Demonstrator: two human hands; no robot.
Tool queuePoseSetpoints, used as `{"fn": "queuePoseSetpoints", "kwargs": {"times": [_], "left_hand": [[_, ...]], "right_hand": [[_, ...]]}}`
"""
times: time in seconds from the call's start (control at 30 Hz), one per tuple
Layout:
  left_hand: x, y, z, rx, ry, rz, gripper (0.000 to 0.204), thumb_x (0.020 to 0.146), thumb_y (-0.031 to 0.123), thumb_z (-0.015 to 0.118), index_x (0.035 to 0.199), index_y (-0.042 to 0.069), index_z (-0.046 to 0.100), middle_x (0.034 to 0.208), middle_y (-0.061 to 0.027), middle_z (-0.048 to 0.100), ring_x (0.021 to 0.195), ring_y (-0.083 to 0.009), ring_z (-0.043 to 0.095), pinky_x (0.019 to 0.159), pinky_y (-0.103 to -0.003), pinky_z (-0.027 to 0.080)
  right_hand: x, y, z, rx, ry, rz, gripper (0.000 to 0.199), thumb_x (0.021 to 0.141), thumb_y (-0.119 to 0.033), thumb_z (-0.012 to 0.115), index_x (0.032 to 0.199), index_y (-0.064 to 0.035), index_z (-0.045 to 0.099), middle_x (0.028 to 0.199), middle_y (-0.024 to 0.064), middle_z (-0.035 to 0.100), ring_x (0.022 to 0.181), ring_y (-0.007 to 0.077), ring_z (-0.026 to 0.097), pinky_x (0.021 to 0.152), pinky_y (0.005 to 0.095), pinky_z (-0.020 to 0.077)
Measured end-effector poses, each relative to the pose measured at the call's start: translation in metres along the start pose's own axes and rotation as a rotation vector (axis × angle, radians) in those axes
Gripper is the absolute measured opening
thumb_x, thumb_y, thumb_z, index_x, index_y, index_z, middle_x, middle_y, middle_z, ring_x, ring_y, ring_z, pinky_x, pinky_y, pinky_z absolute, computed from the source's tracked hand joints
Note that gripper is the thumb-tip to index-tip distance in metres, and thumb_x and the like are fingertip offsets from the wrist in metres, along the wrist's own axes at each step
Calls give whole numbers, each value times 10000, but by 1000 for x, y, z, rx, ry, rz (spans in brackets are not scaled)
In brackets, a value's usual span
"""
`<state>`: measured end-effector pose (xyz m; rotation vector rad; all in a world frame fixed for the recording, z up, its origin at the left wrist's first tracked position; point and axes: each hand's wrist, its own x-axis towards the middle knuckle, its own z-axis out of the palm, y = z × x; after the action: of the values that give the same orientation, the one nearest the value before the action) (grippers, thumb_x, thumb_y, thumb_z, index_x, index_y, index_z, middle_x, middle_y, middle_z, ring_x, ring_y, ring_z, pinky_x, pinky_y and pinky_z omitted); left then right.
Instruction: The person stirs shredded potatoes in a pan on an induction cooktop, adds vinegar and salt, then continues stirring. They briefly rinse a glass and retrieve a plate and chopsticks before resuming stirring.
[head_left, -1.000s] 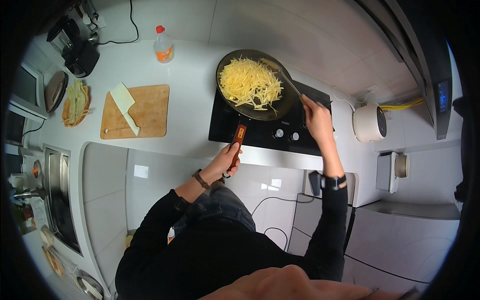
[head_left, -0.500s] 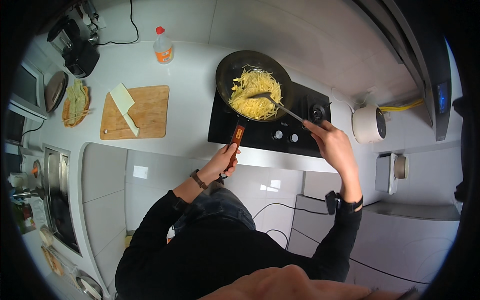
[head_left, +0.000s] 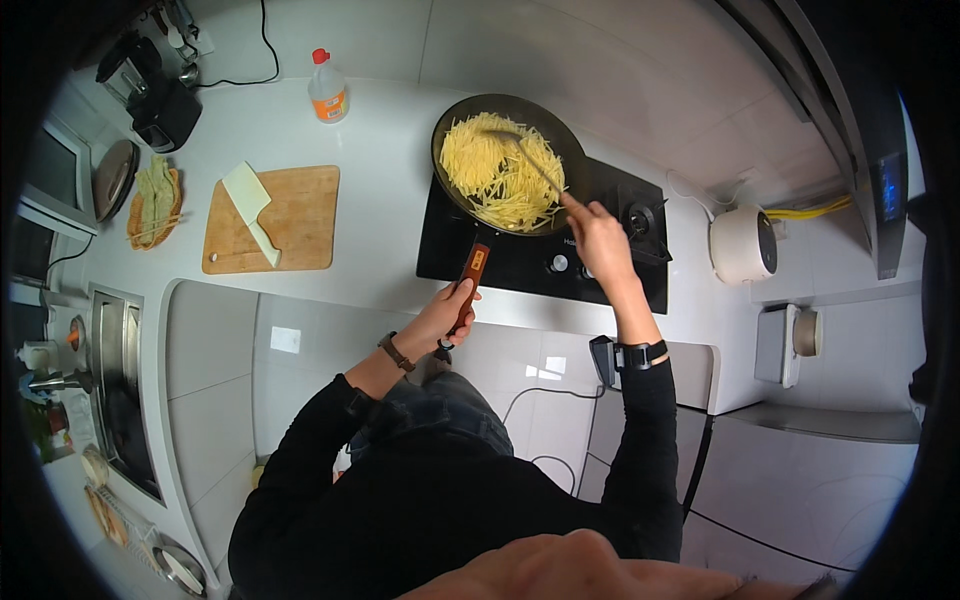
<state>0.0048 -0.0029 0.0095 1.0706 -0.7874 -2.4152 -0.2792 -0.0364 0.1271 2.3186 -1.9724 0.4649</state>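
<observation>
My left hand (head_left: 447, 314) is closed round the reddish-brown handle of a dark frying pan (head_left: 572, 165), which sits on the left side of the black gas stove (head_left: 440, 262). Pale yellow shredded strips (head_left: 475, 157), looking like potato, spread across the pan. My right hand (head_left: 602, 243) grips the handle end of a spatula (head_left: 541, 172) at the pan's right edge. The spatula reaches up and left into the strips, its head partly among them near the pan's far side.
Left of the stove, a pale cleaver (head_left: 247, 207) lies on a wooden cutting board (head_left: 310, 215). Behind stands a red-capped bottle (head_left: 327, 90). A basket (head_left: 172, 222), pot lid (head_left: 116, 180) and blender (head_left: 160, 110) are farther left. A white rice cooker (head_left: 738, 245) stands right of the bare burner (head_left: 640, 218).
My right hand has moved left and slightly up, pushing the spatula toward the pan's far side. The strips have shifted and spread over to the left. My left hand keeps its hold.
</observation>
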Motion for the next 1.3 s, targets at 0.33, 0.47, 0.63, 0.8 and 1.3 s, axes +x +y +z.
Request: {"fn": "queuePoseSetpoints", "kwargs": {"times": [0.33,0.47,0.63,0.8,1.3], "left_hand": [[4,-4,-3,19,-1,4,421,1146,477,376,1175,74,495,692,-9,504,446,-80,425,367,-242,323],[5,-5,-4,16,-25,5,438,1143,489,374,1213,75,496,720,-18,529,477,-87,463,387,-242,350],[6,-4,-19,59,-87,-37,536,1130,503,412,1421,55,463,1017,-108,696,819,-159,704,650,-292,582],[18,57,-124,523,47,234,656,1060,390,637,1568,66,377,1326,-67,604,1121,-168,667,859,-355,589],[-65,261,-391,342,466,766,336,1050,221,605,1363,111,557,1272,-55,640,1042,-174,668,829,-320,561]], "right_hand": [[-82,-3,-93,-34,-195,114,455,908,-41,722,1337,-190,716,847,141,587,714,376,636,661,470,535],[-68,-23,-47,-6,-173,119,426,946,-72,698,1355,-193,703,854,138,595,720,384,651,655,479,539],[-76,-10,1,62,-109,210,482,949,-70,695,1404,-224,664,916,164,607,810,408,652,719,479,548],[-89,-31,-10,46,-278,288,746,905,-56,728,1573,-266,471,1087,197,643,941,427,671,804,497,569],[289,-329,288,718,107,420,1270,703,-363,960,1570,169,201,1511,329,477,1387,425,514,1161,424,434]]}}
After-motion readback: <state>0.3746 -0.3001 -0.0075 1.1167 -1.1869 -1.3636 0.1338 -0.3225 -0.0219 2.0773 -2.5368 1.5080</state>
